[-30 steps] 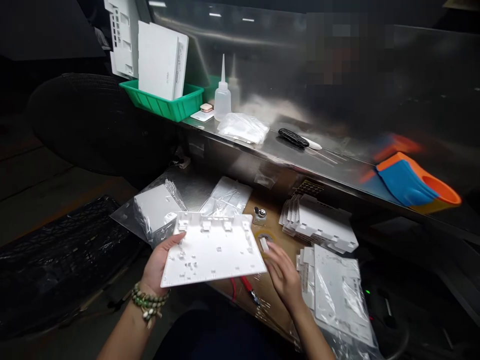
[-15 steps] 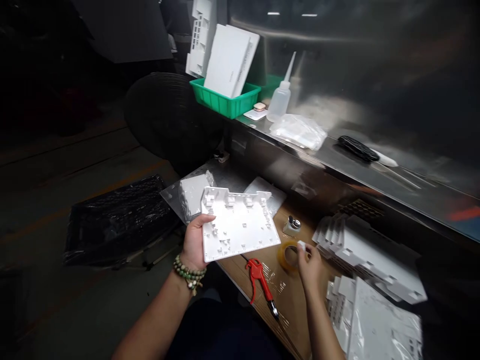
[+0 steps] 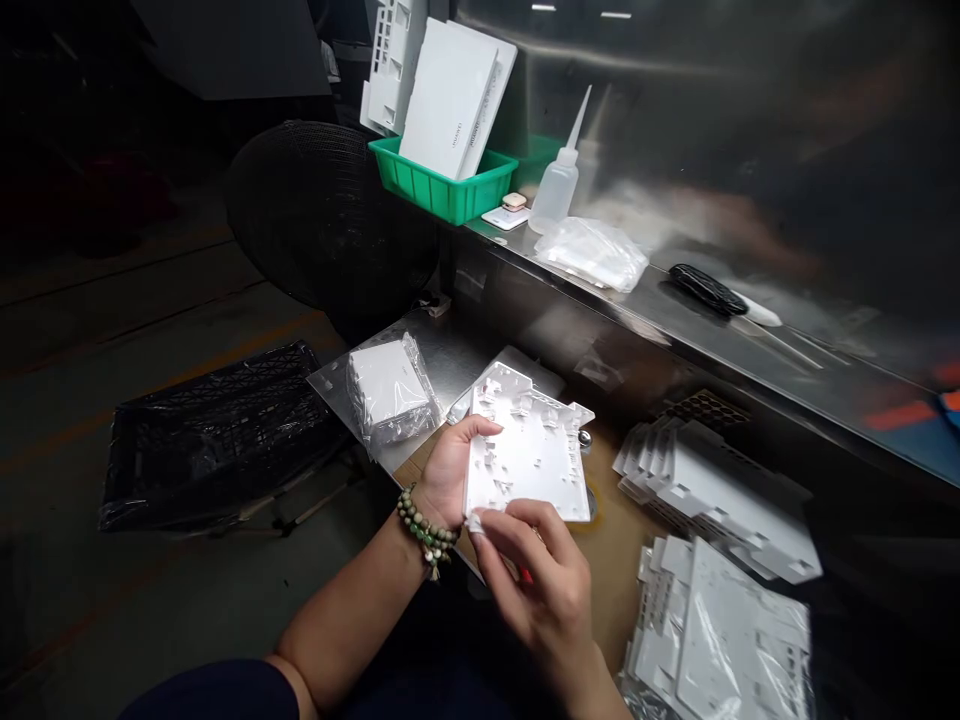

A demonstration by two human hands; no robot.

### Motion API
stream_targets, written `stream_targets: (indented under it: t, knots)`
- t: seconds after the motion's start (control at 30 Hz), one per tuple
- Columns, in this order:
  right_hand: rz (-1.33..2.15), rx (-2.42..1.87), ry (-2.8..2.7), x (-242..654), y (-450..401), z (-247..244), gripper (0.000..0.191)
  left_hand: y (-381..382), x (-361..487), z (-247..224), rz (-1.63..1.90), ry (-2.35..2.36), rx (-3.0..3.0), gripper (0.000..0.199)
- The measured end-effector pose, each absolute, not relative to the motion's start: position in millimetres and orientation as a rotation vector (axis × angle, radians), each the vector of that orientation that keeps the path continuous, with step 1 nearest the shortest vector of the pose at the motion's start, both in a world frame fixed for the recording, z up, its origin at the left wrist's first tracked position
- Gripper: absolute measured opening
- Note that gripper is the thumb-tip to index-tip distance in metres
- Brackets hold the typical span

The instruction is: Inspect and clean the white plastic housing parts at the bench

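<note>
My left hand (image 3: 444,470), wearing a beaded bracelet, grips the left edge of a white plastic housing (image 3: 536,465), thumb on its inner face. Clips and small posts line that face, which is turned toward me. At the housing's lower left corner, my right hand (image 3: 546,585) pinches a small white wad (image 3: 474,522), perhaps cloth or tissue. The fingertips are at the edge there; whether the wad presses on it is hard to tell. Behind my right hand a bit of the red air blow gun (image 3: 525,575) shows. A tape roll (image 3: 595,505) is mostly covered by the housing.
Bagged white housings (image 3: 709,635) and a stack of white housings (image 3: 720,490) lie at right. A bagged white part (image 3: 390,380) sits at left. The metal shelf (image 3: 637,330) bears a green bin (image 3: 442,190), squeeze bottle (image 3: 555,190) and black-handled tool (image 3: 706,288). A fan (image 3: 322,215) stands left.
My left hand has moved right with the housing and tilted it. My right hand has come from beside the tape roll to the housing's lower left corner, bringing the small white wad.
</note>
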State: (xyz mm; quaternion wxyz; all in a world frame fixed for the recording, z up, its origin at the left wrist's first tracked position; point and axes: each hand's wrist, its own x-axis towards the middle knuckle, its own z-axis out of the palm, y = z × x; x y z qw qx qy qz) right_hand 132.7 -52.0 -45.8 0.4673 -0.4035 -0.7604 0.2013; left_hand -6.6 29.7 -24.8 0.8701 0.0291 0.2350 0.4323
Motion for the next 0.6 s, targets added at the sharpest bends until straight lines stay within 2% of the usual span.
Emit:
stream_targets:
  t: [0.3, 0.4, 0.6]
  knots:
    - [0.367, -1.002, -1.888, 129.8, -58.4, -38.8, 0.022, 25.4, -3.8, -28.3, 0.881, 0.357, 0.157, 0.065]
    - [0.321, -1.086, -1.878, 155.3, -61.1, -45.9, 0.022, 27.3, -17.7, -31.3, 0.909, 0.383, 0.174, 0.068]
    - [-0.041, -1.462, -1.317, 237.3, -68.4, -60.2, 0.008, 26.2, -50.4, -22.7, 1.051, 0.552, 0.091, 0.078]
